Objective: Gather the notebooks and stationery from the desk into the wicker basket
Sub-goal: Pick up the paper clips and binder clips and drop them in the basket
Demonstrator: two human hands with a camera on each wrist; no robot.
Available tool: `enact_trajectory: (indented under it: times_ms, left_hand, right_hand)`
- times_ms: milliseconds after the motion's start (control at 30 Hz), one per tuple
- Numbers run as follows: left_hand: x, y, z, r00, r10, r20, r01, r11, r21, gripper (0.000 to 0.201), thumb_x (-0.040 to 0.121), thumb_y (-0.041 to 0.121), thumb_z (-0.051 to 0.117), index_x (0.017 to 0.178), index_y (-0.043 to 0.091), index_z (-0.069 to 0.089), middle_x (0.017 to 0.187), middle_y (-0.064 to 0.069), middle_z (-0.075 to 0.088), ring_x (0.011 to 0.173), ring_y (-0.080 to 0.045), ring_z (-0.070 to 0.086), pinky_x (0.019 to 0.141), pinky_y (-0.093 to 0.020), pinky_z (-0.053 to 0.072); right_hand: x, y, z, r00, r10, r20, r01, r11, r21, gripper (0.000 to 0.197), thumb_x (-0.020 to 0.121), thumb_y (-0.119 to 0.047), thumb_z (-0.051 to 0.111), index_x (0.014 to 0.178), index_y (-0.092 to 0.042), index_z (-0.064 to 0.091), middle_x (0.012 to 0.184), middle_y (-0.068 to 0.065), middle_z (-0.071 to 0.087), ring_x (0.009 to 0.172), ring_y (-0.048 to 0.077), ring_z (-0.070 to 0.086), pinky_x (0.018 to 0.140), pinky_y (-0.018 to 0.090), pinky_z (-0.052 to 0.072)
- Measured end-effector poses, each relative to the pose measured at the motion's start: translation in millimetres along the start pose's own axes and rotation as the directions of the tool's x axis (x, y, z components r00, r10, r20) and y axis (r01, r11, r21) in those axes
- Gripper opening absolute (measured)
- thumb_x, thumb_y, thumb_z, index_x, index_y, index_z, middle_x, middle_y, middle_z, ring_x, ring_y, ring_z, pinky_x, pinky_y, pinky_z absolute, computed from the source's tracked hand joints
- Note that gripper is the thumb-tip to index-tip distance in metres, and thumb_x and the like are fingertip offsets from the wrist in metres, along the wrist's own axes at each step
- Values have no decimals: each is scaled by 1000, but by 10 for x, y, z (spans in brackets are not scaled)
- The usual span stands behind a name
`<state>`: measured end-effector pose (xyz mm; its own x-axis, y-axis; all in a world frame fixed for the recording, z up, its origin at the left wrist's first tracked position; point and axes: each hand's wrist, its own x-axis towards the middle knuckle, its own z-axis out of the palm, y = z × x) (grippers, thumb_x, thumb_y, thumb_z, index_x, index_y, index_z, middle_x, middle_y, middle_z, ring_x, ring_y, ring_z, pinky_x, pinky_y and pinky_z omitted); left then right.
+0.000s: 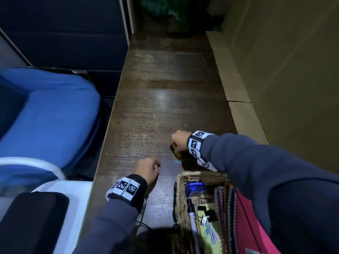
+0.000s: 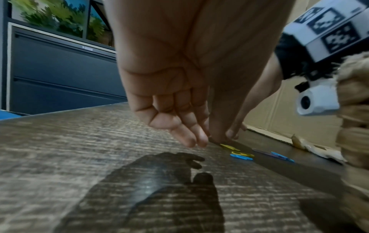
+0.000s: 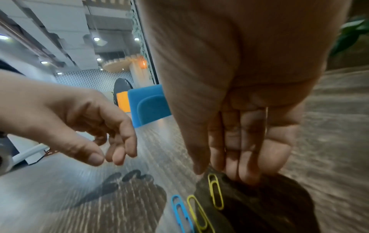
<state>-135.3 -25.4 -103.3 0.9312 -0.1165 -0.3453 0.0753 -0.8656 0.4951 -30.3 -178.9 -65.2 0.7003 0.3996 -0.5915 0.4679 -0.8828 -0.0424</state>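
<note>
Loose paper clips [image 1: 177, 158] lie on the dark wooden desk [image 1: 165, 88] just beyond the wicker basket [image 1: 198, 174]. Up close they are a blue clip [image 3: 179, 209] and two yellow clips [image 3: 215, 192]; further blue clips [image 2: 279, 156] lie nearer the basket [image 2: 355, 110]. My right hand [image 3: 221, 173] points straight down, its fingertips [image 3: 245, 178] touching the desk at the top end of a yellow clip. My left hand [image 1: 156, 165] hovers left of the clips with loosely curled fingers [image 2: 191, 141], holding nothing. The basket holds spiral notebooks [image 1: 244, 217], binder clips and paper clips.
A blue chair [image 1: 45, 116] stands left of the desk, with a black padded armrest [image 1: 31, 220] nearer me. Cardboard sheets [image 1: 238, 88] line the desk's right side. A dark cabinet [image 1: 64, 33] and a plant [image 1: 156, 6] lie beyond.
</note>
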Motion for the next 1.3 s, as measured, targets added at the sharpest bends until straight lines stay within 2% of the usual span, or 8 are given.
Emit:
enact_trajectory:
  times_ms: [233,400,533,667,867,1067,1167,1300]
  left_hand:
    - [135,45,47,997,67,30,-65,996,-63,24,88,10,52,106,16,66,94,-4,72,90,-22,65,82,-28,52]
    - [342,244,76,991,115,74,-112,993,-33,19,87,11,54,103,12,64,98,-7,71,95,-24,64,82,-28,48]
    - [533,379,124,993,87,82,-89,996,24,11,85,17,58,94,15,63,98,-9,70,94,-28,65,81,-35,53]
    - [658,487,237,988,102,119,-109,993,52,13,86,20,58,98,17,64,103,-10,69,99,-29,65,84,-34,53]
    - [763,638,358,974,164,157,-181,978,102,17,87,13,56,99,12,68,99,-7,67,91,-25,62,79,-29,51]
    - [766,700,345,956,193,221,-237,951,197,14,85,5,58,93,9,70,102,-15,71,90,-27,65,77,-29,48]
    - [736,739,306,949,219,225,-268,939,216,16,87,6,53,91,4,68,99,-20,71,94,-33,66,77,-33,50]
    - [669,769,93,968,247,52,-251,962,105,14,88,9,55,96,6,66,100,-15,72,98,-32,65,87,-34,49]
  right_hand:
    - [243,-96,23,996,51,78,-49,999,-20,35,69,-18,76,52,-12,47,70,10,58,65,30,58,67,36,58]
    - [202,-46,49,996,43,78,-45,999,19,31,68,-16,76,51,-13,50,60,8,54,69,29,60,62,31,52]
    - [-28,180,-202,993,97,-72,-82,978,191,15,71,-16,71,81,-6,72,87,16,71,83,31,67,64,27,47]
    - [-571,394,-474,964,84,-252,-1,950,313,6,70,-13,67,67,-18,65,70,2,65,74,20,63,64,23,44]
    - [-1501,490,-471,952,52,-302,100,879,467,8,73,-6,69,71,-13,68,69,-3,70,62,5,61,59,14,46]
    - [-1993,361,18,973,28,-227,122,777,617,14,77,-6,67,82,-16,74,67,-10,70,60,-7,62,58,3,43]
    - [-2047,202,468,997,-74,-31,77,793,605,12,77,-2,62,81,-8,72,70,-9,70,57,-6,60,58,2,42]
    - [-1932,58,1059,966,-176,187,40,823,567,13,74,2,61,78,-5,71,71,2,73,61,8,66,66,23,53]
